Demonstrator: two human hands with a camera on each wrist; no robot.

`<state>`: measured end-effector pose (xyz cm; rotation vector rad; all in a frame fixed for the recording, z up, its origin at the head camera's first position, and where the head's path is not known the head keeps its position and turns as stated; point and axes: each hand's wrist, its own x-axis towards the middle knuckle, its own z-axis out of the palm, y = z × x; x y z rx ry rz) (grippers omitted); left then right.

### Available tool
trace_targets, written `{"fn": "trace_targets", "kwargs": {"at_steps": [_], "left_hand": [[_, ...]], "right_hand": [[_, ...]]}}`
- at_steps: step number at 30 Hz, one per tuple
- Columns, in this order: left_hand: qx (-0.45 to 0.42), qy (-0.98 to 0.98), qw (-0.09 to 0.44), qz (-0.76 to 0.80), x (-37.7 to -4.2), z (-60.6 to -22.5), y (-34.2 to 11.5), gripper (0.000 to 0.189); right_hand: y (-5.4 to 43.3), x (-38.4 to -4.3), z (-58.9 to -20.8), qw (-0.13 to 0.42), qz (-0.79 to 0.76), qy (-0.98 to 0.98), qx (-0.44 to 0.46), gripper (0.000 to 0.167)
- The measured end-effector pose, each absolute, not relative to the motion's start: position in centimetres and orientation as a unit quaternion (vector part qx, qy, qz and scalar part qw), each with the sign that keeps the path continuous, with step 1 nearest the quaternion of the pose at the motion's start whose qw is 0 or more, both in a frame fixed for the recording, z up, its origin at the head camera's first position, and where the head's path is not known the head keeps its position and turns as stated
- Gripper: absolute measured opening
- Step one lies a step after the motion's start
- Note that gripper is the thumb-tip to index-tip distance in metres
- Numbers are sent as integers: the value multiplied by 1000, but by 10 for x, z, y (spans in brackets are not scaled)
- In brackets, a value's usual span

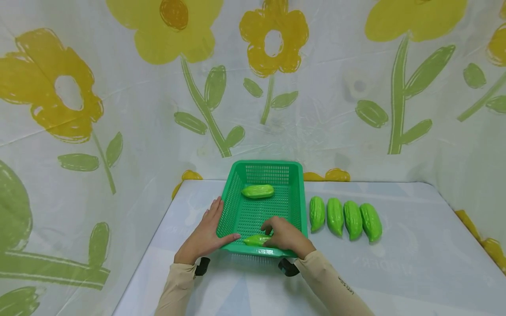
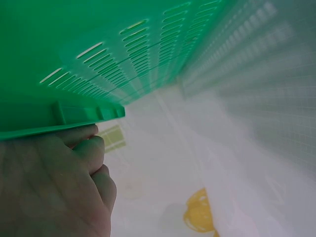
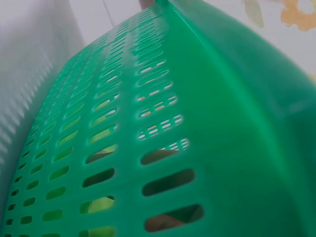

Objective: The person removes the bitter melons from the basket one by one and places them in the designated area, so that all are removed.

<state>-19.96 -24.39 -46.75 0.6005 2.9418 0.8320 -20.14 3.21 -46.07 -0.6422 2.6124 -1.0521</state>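
A green plastic basket (image 1: 257, 251) with slotted walls stands on the table in the head view. Along its left rim lies my left hand (image 1: 205, 235), fingers straight and thumb reaching over the near left corner. From the left wrist view, that hand (image 2: 54, 177) rests under the rim's edge. My right hand (image 1: 286, 237) reaches over the near right corner and grips a green bitter melon (image 1: 254, 240) lying crosswise by the near wall. Its right end is hidden under the fingers. Another bitter melon (image 1: 258, 191) lies crosswise toward the basket's far end. The basket's wall (image 3: 222, 163) fills most of the right wrist view.
To the right of the basket, several more bitter melons (image 1: 334, 216) lie side by side in a row on the pale table (image 1: 419, 245). A flower-printed curtain (image 1: 316, 109) hangs behind the table's far edge and along its sides.
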Motion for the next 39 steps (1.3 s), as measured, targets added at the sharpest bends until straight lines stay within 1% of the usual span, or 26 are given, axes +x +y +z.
{"fn": "trace_targets", "kwargs": {"at_steps": [6,15,24,32,39], "left_hand": [[193,945,7,265,-200,-469,-244,117],[188,944,20,270,-199,-468,-244,117],[188,945,19,267,-198,-467,-244,117],[183,947,23,264,-198,-467,-244,117],[186,946,20,265,-199,-467,-243,117]], "right_hand": [[33,-202,-462,111,-365,896,-226,35],[33,-201,-457,72,-390,890,-223,28],[36,-201,-452,58,-427,879,-204,30],[39,-202,-442,60,-465,863,-189,32],[43,-199,-437,46,-486,854,-176,33]]}}
